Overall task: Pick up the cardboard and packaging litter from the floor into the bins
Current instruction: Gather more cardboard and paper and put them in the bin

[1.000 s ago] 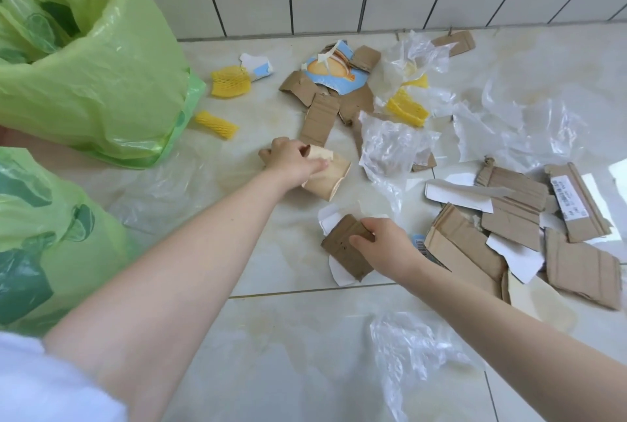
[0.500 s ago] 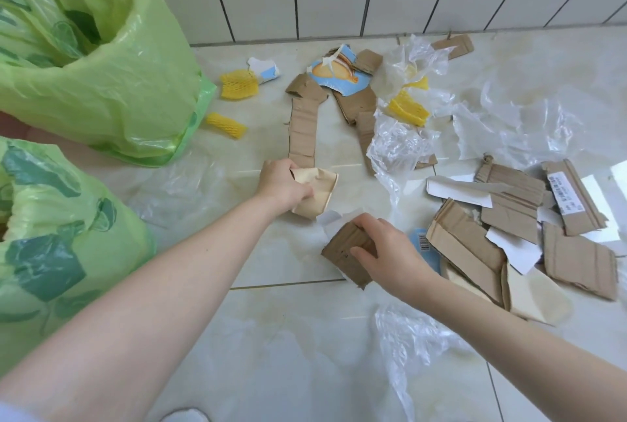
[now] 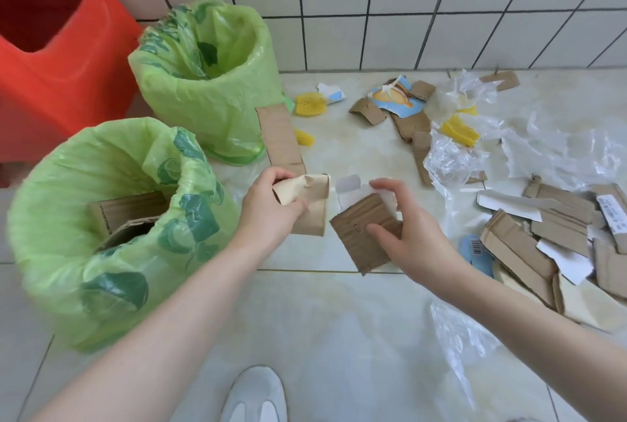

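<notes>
Here, left hand [image 3: 268, 214] gripping cardboard [image 3: 305, 194] — beside bin rim [image 3: 190, 184]

The red plastic bin [image 3: 51, 58] is cut off at the left edge. The right hand's [image 3: 412, 235] fingertips [image 3: 381, 184] blur over what may be white paper [image 3: 349, 191].

Two bins [image 3: 203, 58] [image 3: 101, 218] with green liners, one red stool [image 3: 57, 58], two hands [image 3: 268, 207] [image 3: 407, 231], one shoe [image 3: 254, 394], three yellow net pieces [image 3: 310, 104] [image 3: 459, 129] [image 3: 304, 137]; cardboard scraps too overlapped to count.
</notes>
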